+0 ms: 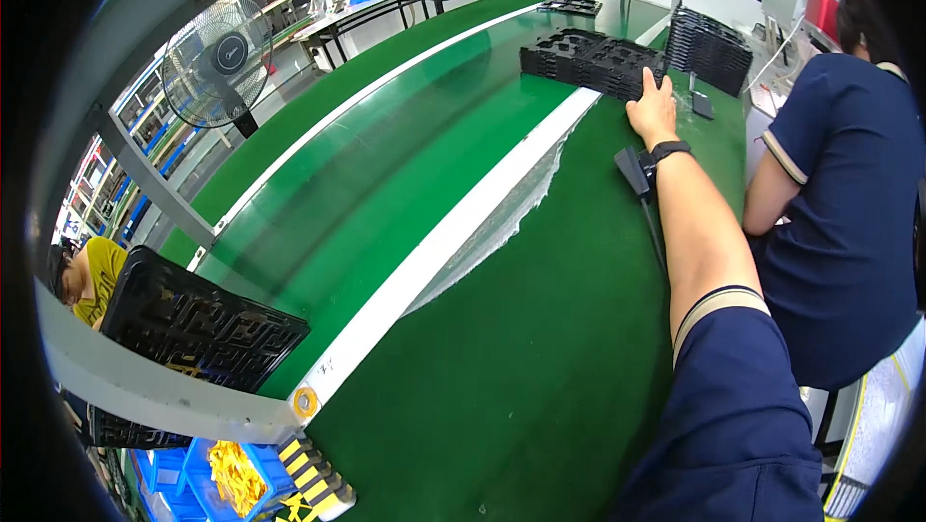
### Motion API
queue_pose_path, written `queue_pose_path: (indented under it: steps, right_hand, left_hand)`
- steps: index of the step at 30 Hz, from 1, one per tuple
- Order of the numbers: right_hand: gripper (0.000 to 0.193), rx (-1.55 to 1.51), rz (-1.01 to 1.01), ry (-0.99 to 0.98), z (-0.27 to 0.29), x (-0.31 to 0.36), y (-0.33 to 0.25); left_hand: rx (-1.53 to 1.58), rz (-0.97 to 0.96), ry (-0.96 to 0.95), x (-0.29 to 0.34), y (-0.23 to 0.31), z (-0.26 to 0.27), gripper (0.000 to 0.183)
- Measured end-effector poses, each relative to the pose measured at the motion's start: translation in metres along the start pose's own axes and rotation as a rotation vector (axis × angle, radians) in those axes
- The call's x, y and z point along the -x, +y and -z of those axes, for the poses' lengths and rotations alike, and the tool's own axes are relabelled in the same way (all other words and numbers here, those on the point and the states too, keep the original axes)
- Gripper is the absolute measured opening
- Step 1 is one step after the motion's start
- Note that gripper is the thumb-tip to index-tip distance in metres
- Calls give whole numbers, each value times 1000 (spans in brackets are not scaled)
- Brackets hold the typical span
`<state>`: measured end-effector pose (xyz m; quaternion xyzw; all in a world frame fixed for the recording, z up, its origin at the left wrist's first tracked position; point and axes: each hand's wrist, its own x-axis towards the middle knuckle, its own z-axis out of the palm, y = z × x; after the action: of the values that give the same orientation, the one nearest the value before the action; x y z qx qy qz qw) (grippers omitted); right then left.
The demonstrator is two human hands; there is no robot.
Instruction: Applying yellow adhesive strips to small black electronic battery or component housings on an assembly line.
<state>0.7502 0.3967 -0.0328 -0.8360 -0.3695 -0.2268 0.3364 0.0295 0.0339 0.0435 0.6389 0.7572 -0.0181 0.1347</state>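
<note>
My right hand (654, 115) reaches far forward, its arm stretched out in a dark blue sleeve with a beige cuff. The fingers are extended and spread at the near right end of a stack of black moulded trays (588, 57). They appear to touch the stack's edge, though the exact contact is partly hidden. A dark strap (667, 150) circles the wrist, and a black cabled device (633, 173) sits beside it. My left hand is out of view.
A taller black tray stack (710, 47) stands beyond, near a small dark block (701, 104). A white strip (482, 196) with torn clear film divides the green surface. A co-worker (839, 213) sits at right. A metal post, blue bins (198, 469) and a tilted black tray (198, 324) are at left.
</note>
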Motion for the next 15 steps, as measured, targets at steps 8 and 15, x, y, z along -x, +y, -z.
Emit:
queue_pose_path:
  steps: [8,15]
  right_hand:
    - [52,35,96,-140,-18,-32,19]
    - [37,-208,340,-192,48,35,23]
  left_hand:
    - [-92,-19,-12,11,1,-1,17]
    - [76,-41,226,27,10,-14,19]
